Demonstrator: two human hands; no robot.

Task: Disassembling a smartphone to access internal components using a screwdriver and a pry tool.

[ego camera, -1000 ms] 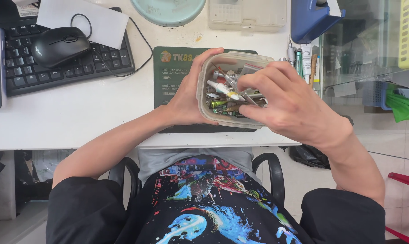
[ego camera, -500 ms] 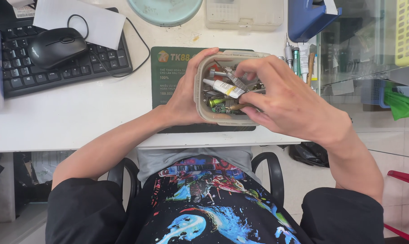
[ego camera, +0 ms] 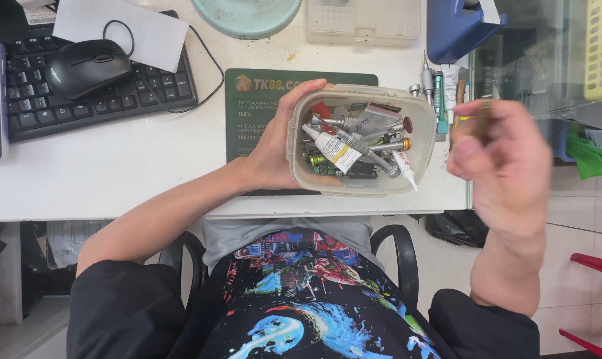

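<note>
A: Where is the tub (ego camera: pixel 362 183) now?

B: It sits in the middle of the frame, a little above centre, over the near edge of the green mat (ego camera: pixel 261 100). The left hand (ego camera: pixel 279 143) grips its left wall, thumb along the upper rim, fingers under the side. So this hand is wrapped firmly on the tub.

A: And the right hand (ego camera: pixel 503 166)?

B: It is at the right of the frame, just beside the right wall of the tub but not touching it. It is blurred. The fingers are curled and loosely pressed together; whether they pinch something small cannot be told.

A: So which way does the tub lie from that hand?

B: To the left of it in the picture, at about the same height. The long axis of the tub runs left to right, so its short right wall faces the right hand. The left hand is the nearer one, of course, because it holds the tub.

A: What is inside?

B: A heap of small things: a white tube (ego camera: pixel 334 150) with a yellow band lying slantwise, metal handpieces (ego camera: pixel 364 146), a grey sachet (ego camera: pixel 375 119), something red at the back. More tools (ego camera: pixel 438 93) lie on the desk (ego camera: pixel 101 179) just right of the tub.
</note>
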